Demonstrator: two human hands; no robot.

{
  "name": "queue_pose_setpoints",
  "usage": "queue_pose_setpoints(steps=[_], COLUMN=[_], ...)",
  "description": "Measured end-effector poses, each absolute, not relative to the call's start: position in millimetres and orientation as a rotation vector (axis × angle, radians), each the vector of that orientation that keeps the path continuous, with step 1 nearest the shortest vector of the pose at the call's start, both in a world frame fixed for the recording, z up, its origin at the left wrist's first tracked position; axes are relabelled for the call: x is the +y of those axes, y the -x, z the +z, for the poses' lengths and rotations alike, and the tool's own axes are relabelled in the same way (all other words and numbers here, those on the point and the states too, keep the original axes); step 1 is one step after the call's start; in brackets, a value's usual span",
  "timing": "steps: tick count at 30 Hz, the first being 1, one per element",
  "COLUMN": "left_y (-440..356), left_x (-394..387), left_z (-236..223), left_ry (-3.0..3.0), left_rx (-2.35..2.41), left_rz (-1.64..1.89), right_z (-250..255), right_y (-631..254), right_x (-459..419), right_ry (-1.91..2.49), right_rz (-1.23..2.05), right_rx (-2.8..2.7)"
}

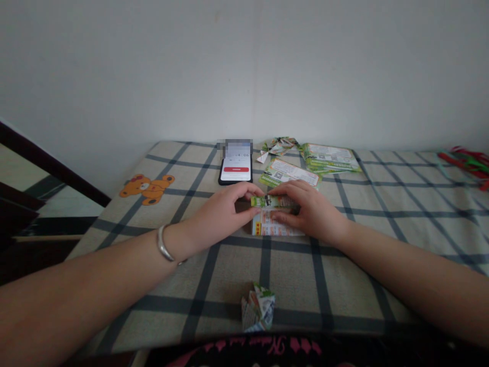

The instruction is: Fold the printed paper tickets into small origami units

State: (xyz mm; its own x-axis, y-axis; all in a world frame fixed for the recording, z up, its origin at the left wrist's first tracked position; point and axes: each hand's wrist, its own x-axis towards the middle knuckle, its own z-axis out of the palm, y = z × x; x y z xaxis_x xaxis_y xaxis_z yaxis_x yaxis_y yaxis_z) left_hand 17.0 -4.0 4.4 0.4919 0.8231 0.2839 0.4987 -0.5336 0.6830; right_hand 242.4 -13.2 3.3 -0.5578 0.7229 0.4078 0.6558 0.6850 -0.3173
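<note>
A printed paper sheet [280, 229] lies at the middle of the table, its far edge folded over into a green strip. My left hand [239, 206] pinches the left end of that fold between thumb and fingers. At the right, my right hand [305, 209] has its thumb on the near side of the fold and its fingers over the far side, closed on the paper. Another green and white leaflet [292, 172] lies flat just beyond my hands. Close to the table's front edge sits a folded paper piece [259, 308] with pointed corners.
Beyond my left hand a phone [236, 163] shows a running timer. Folded paper pieces [280, 147] and a stack of leaflets [331, 158] lie by the wall. Red and green strings [468, 165] are at far right; an orange bear picture [147, 189] is at left.
</note>
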Motion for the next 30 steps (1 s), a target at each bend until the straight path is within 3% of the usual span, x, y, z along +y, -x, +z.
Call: queue_pose_setpoints(steps=[15, 30], left_y=[-8, -4], left_x=[7, 10], left_z=[-1, -1], left_ry=[-2.277, -2.268], left_rx=[1.258, 1.249], left_rz=[0.843, 0.811], right_z=[1, -1], right_y=[-252, -259], right_x=[-11, -4], right_ry=[1.270, 1.208], right_rz=[0.247, 0.463], right_rx=[-2.221, -2.147])
